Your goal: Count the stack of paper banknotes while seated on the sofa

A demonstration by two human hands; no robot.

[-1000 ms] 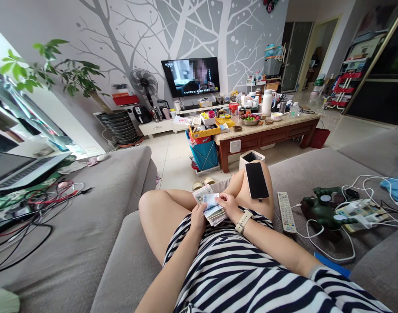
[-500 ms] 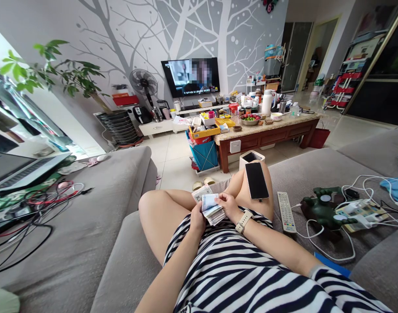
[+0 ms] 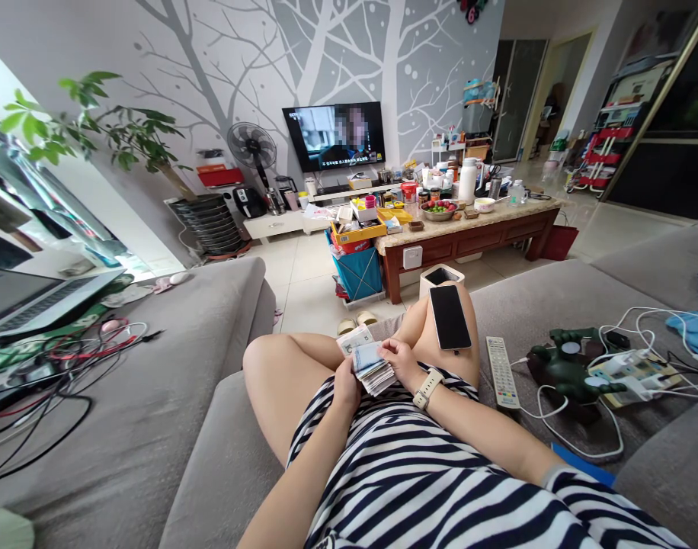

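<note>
A stack of banknotes (image 3: 375, 375) is held over my lap, with pale bluish notes on top and lighter reddish ones fanned out on the far left side. My left hand (image 3: 345, 387) is closed around the stack's left edge. At the upper right, the fingers of my right hand (image 3: 402, 364) pinch the edge of the top bluish note. A cream-banded watch (image 3: 427, 387) is on my right wrist. Just beyond that hand, a black-screened phone (image 3: 450, 317) rests on my right leg.
To my right on the grey sofa (image 3: 532, 297) lie a remote control (image 3: 503, 372), a dark green figure (image 3: 566, 370) and a power strip (image 3: 635, 381) with white cables. Ahead stands a crowded coffee table (image 3: 469, 235). A laptop (image 3: 57, 301) and tangled cords are at the left.
The top bluish note has shifted slightly under my right fingers, and the fanned notes have tilted a little. My arms stay in place. The television picture is different.
</note>
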